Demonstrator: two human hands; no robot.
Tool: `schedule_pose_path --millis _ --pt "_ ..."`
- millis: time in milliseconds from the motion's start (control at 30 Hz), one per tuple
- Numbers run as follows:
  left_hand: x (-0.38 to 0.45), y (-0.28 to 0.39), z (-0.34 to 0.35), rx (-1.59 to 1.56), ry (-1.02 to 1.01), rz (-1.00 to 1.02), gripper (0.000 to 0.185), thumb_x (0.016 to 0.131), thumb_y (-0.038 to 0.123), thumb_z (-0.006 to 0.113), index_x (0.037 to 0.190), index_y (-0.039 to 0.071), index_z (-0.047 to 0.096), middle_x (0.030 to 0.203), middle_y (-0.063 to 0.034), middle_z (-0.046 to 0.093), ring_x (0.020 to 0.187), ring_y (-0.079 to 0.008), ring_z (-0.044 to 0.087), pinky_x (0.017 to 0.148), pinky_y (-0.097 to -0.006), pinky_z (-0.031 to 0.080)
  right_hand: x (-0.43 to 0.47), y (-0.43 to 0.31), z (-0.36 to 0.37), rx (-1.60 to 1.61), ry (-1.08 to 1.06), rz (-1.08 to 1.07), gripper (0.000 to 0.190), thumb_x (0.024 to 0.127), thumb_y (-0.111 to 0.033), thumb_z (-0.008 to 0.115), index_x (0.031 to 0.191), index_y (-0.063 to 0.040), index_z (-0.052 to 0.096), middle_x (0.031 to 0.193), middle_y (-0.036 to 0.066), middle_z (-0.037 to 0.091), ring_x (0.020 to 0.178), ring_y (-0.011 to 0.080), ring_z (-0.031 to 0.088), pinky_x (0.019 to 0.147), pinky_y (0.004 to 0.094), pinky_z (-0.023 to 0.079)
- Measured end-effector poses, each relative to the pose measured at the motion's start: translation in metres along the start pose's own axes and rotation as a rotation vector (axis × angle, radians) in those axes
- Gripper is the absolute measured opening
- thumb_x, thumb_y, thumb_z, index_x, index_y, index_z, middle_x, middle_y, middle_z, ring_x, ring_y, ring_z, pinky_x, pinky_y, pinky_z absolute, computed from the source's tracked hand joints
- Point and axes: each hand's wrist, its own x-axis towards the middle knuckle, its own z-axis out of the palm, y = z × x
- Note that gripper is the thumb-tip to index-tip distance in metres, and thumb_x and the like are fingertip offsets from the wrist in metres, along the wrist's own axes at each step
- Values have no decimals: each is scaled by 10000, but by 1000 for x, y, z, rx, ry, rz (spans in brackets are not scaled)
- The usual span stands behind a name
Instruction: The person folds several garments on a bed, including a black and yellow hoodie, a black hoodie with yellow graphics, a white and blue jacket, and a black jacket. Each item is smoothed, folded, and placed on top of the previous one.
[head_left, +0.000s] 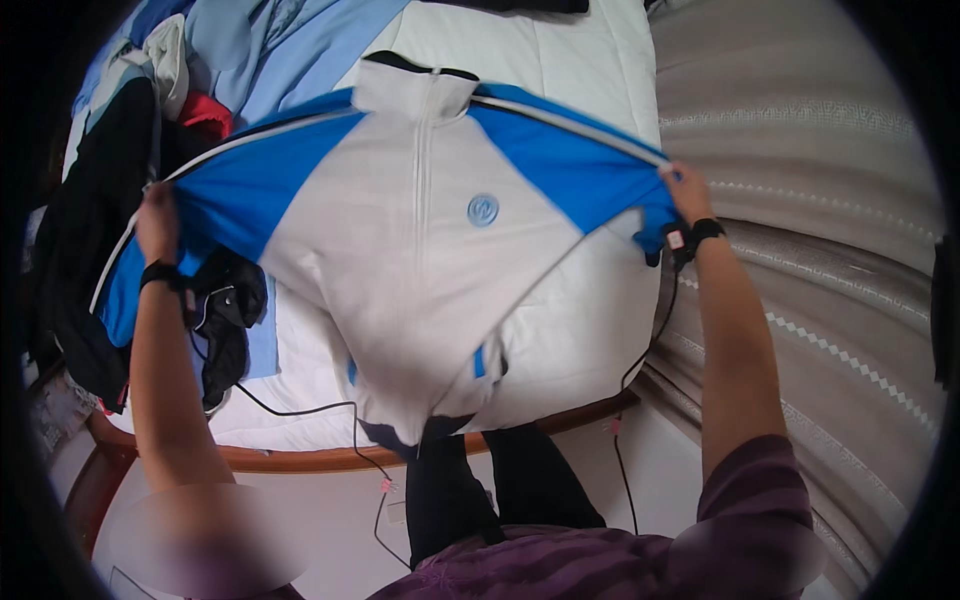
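A light grey and blue zip-up track jacket (382, 217) is spread front side up over the white bed, its collar at the far side and its zip closed. My left hand (157, 221) grips the blue sleeve at the left, and the rest of that sleeve hangs down past the hand. On the right, my right hand (684, 191) pinches the other sleeve along its white stripe. Both sleeves are drawn outward. The lower hem is bunched near the bed's front edge, over my legs. A round blue emblem sits on the chest.
Black garments (97, 247) lie along the left side of the bed, with light blue clothes (300, 52) and a red item (206, 114) beyond. The wooden bed edge (300, 459) runs in front of my legs. Beige patterned curtains (795, 165) hang at right. Black cables run from both wrists.
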Motion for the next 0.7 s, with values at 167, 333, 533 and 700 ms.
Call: schedule_pose_path --millis 167,333,533,700 --pt "12 -20 -26 20 246 31 383 944 295 580 1284 125 537 1239 -192 568 1161 -358 547 955 -425 462 27 -47 -12 -14 402 26 245 884 -300 625 1049 -124 664 1034 156 640 974 371 599 862 442 467" --pt "-114 74 14 -104 519 302 482 907 184 639 1321 39 439 1343 -223 423 1260 -387 408 1050 -423 379 -52 -73 67 94 511 -51 429 852 -219 660 1217 -31 535 1209 203 530 1174 393 456 995 466 367" --pt "-337 -26 98 -810 -651 -396 522 998 490 417 1280 52 439 961 -15 529 874 -136 501 789 -279 416 -259 -154 113 524 -185 -255 856 677 -229 832 1403 -105 397 1436 213 331 1326 403 330 1106 450 300" --pt "-427 -3 79 -1408 -722 -889 248 1010 288 421 1133 95 517 1012 -1 606 954 -101 572 817 -263 459 -337 -181 89 29 -426 -433 805 680 -235 830 1391 -190 455 1545 183 197 1391 400 263 1102 468 296"
